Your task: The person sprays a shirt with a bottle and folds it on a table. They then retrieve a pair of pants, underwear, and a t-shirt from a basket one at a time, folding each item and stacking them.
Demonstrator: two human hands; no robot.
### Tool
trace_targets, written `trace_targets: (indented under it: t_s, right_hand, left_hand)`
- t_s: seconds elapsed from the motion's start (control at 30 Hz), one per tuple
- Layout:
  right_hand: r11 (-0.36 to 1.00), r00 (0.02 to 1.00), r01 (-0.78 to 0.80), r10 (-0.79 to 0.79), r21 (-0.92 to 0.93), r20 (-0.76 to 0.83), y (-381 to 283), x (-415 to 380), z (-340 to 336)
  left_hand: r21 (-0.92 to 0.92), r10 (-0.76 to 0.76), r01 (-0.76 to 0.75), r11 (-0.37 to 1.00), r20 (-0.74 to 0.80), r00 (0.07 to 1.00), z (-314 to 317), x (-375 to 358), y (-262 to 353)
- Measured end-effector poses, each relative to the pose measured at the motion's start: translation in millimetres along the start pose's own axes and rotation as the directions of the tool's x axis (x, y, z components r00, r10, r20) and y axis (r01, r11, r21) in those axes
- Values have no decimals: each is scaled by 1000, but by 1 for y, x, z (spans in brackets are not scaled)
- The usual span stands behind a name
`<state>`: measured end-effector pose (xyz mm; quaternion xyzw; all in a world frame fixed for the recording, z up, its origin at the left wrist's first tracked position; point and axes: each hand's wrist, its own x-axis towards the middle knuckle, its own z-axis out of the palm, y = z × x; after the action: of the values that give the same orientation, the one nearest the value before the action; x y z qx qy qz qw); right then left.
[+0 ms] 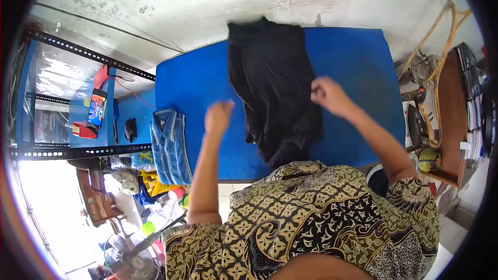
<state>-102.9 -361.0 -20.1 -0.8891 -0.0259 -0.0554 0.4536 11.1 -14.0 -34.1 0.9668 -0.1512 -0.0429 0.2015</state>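
A black garment [272, 72] lies lengthwise on the blue-covered table [358, 72], wrinkled toward its near end, which reaches close to my body. Its exact kind does not show. At its right edge, my right hand [329, 97] has curled fingers that seem to pinch the cloth. My left hand [218, 117] hovers left of the garment, a little apart from it, fingers drawn together with nothing visible in them. A folded blue denim shirt [170, 145] rests at the table's left edge.
On the right, a clothes iron [415, 124] stands beside a wooden shelf [448, 124] with folded clothes. A phone [97, 108] leans on a blue shelf at left, framed by black perforated metal bars [93, 54]. A fan [132, 259] stands lower left.
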Motion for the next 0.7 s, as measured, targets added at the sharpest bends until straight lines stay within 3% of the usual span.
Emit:
trace_targets:
  t_s: [0.03, 0.07, 0.1, 0.13, 0.23, 0.27, 0.33, 0.4, 0.43, 0.47, 0.5, 0.53, 0.6, 0.63, 0.7]
  right_hand:
    - [991, 991, -120, 116, 61, 65, 17, -20, 23]
    - [989, 980, -144, 145, -22, 133, 33, -38, 40]
    - [985, 982, -119, 135, -121, 135, 14, -106, 57]
    - [982, 975, -127, 149, -139, 162, 10, -121, 68]
    - [967, 968, -126, 169, -223, 184, -12, -140, 83]
    - [958, 962, -62, 132, -282, 239, -14, -139, 84]
    - [943, 951, 14, 90, -332, 296, -6, -137, 88]
    - [941, 973, 52, 28, -335, 231, 16, -140, 96]
    - [960, 975, -68, 121, -272, 186, 19, -138, 95]
    - [959, 976, -68, 121, -274, 179, 14, -133, 89]
    - [962, 977, -54, 106, -269, 183, 6, -126, 83]
    - [963, 978, -36, 88, -266, 187, -3, -119, 81]
    - [950, 995, 23, 8, -311, 101, -20, -108, 91]
    - [953, 998, 24, -7, -302, 55, -28, -99, 95]
    - [964, 982, -66, 17, -259, -187, -28, -75, 106]
  left_hand:
    - [204, 53, -64, 977, 61, 997, 65, -19, -41]
    - [48, -182, 176, 983, 225, 957, 48, -37, 4]
    - [84, -223, 207, 975, 293, 930, 46, -86, 26]
    - [133, -311, 282, 950, 347, 885, 51, -97, 37]
    - [254, -359, 273, 928, 413, 837, 57, -122, 55]
    - [255, -366, 280, 926, 411, 835, 60, -128, 53]
    - [96, -221, 199, 975, 419, 880, 70, -138, 46]
    - [117, -284, 260, 959, 437, 853, 66, -139, 52]
    - [-280, -323, 511, 813, 512, 796, 74, -141, 44]
    - [-587, -309, 666, 460, 598, 740, 77, -140, 41]
    - [-676, -222, 737, 18, 716, 662, 79, -136, 37]
    - [-683, -216, 730, 21, 710, 670, 73, -132, 45]
    - [-800, 98, 579, -159, 571, 815, 38, -124, 78]
    - [-804, 105, 573, -157, 563, 820, 16, -120, 98]
    - [-880, 284, 428, -206, 365, 887, -32, -114, 135]
